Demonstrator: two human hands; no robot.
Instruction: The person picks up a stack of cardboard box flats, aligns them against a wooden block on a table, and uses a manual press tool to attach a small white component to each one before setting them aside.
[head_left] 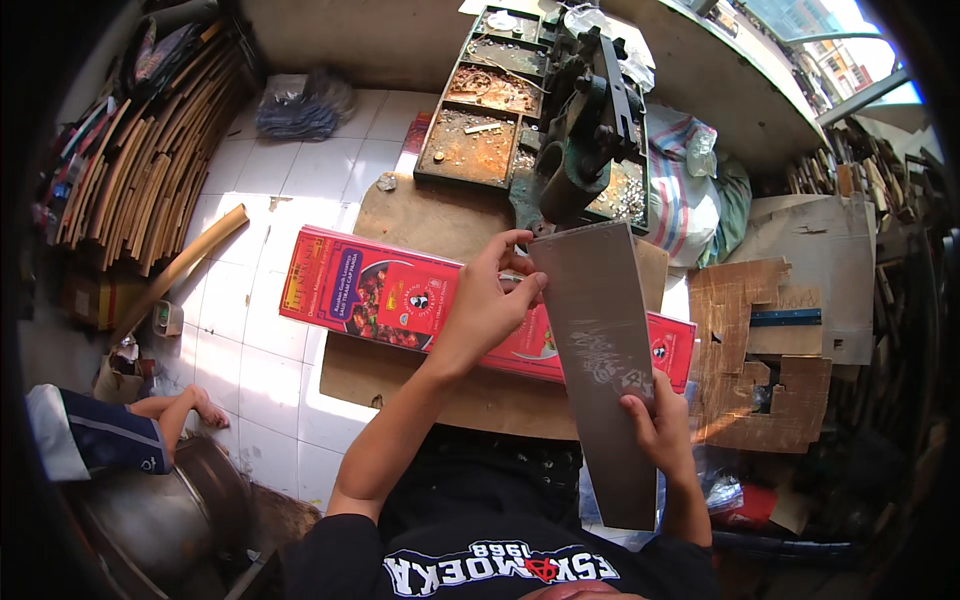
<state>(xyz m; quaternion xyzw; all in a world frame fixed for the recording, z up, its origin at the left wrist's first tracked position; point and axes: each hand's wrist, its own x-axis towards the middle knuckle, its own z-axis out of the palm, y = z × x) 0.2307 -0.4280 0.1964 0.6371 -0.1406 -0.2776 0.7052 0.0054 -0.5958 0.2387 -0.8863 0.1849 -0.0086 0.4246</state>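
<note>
A long, narrow grey panel [590,330] slants in front of me, its far end close to the base of a dark metal lever press [580,160]. My right hand [660,425] grips its right edge near the lower end, thumb on the face. At the upper left edge, my left hand [497,300] is closed with thumb and forefinger on the panel's edge; the curled fingers hide any small thing between them. Whitish scuffs mark the panel's face. Beneath both hands lies a stack of red printed panels [400,295] on a brown wooden board [400,385].
A rusty compartment tray [467,150] with small metal bits stands beside the press. Cut cardboard [720,350] lies to the right, near a striped sack [685,180]. Stacked brown boards [140,150] lean at far left. Another person's leg [180,405] and a metal drum [170,510] are lower left.
</note>
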